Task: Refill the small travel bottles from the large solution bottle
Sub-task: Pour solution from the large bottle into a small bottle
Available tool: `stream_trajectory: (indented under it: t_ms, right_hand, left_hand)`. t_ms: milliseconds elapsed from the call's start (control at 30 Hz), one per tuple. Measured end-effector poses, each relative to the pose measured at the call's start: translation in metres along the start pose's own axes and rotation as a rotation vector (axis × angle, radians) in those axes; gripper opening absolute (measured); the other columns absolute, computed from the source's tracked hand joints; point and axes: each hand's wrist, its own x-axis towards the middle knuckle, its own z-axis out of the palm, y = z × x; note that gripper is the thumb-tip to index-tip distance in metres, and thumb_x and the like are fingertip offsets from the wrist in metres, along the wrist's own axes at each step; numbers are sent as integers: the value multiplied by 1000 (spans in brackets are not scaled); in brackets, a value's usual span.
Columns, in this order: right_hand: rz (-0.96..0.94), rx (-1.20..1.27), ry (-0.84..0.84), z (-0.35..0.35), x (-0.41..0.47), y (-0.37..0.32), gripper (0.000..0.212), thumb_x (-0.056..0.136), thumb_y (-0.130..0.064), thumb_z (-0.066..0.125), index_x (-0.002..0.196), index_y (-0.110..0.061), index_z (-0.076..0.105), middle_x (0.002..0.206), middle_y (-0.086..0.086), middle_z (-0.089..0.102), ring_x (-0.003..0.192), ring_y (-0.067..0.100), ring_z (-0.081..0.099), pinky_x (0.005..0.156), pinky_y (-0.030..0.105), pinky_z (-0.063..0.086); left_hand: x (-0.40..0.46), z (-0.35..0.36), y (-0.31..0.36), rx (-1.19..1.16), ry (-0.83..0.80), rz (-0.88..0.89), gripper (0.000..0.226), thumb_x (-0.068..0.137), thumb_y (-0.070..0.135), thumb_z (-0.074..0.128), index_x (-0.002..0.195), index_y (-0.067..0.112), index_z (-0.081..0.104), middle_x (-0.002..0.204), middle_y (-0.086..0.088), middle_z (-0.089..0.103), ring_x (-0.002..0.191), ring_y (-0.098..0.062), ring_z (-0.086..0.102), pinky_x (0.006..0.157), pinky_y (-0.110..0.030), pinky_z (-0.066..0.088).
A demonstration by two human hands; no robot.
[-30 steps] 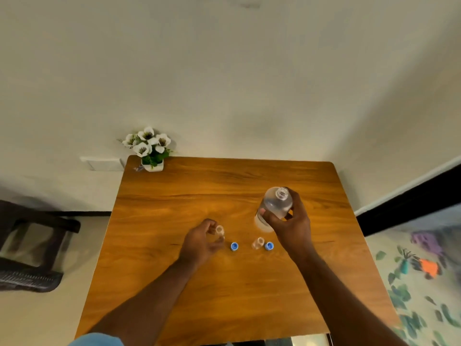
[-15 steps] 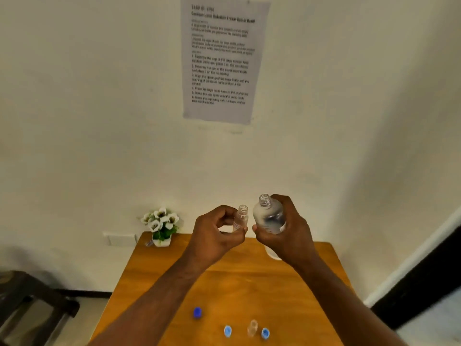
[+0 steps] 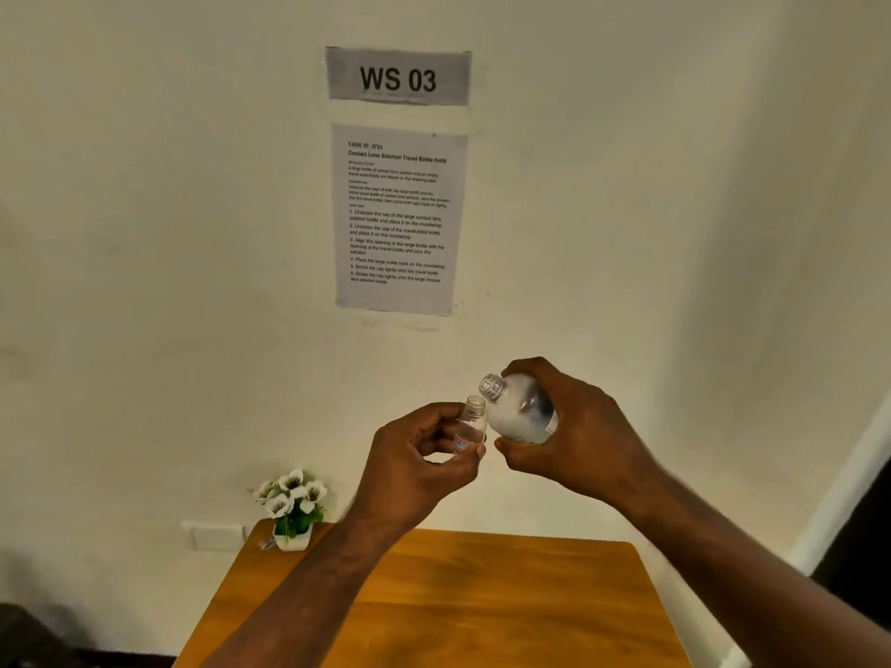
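Clear plastic meets clear plastic above a wooden table in the head-camera view, where a person raises two uncapped bottles at chest height before a cream wall. The left hand is closed around a small travel bottle, pinching its lower body between thumb and fingertips and keeping it nearly upright, its threaded mouth open to the air. The right hand is wrapped around the large solution bottle, gripping its body from the right side and tilting it to the left, so that its open neck points up and toward the travel bottle. The large bottle's shoulder sits just beside the small bottle's neck, the two appearing to touch or nearly touch; whether liquid is flowing cannot be told. Both forearms rise from the bottom of the frame and cross over the table, whose visible surface shows warm orange grain. At the table's far left corner stands a small white pot of white flowers with green leaves, close against the wall. On the wall above the hands hangs a printed instruction sheet headed with a task number and a line about a contact lens solution travel bottle refill, and over it a grey sign reading "WS 03".
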Motion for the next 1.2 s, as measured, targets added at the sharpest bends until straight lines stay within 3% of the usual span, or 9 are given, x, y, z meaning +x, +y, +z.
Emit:
stream_trajectory:
  t_ms: [167,567,1033,1200]
  right_hand:
    - [-26,-91,-22,-19,2,3,76,62,-54,82,126,-45,44,107,-18,62,90,12,60,78,30,57]
    - [-61,-149,-35,-32,-3,1,71,63,-50,82,124,-43,46,103,-19,61,88,12,59,77,33,56]
    - [-125,-355,-128,-41,9,-6,74,62,-53,77,127,-46,41,105,-17,63,91,12,57,76,34,55]
    - [-171,-478,-168,-53,15,-12,73,63,-54,74,128,-45,40,107,-17,61,95,14,55,73,29,48]
  left_hand:
    - [2,11,11,-26,7,-3,32,81,11,82,111,19,73,92,-4,79,84,-28,75,73,-52,64]
    - [-2,16,21,-77,44,-26,26,83,13,81,109,14,77,87,-11,78,81,-35,75,69,-46,65]
    - [-5,10,18,-94,38,-51,26,83,11,79,109,11,78,83,-14,77,77,-32,75,69,-43,64]
    - [-6,12,19,-136,31,-43,24,84,8,78,108,14,78,82,-18,76,76,-36,73,67,-40,64]
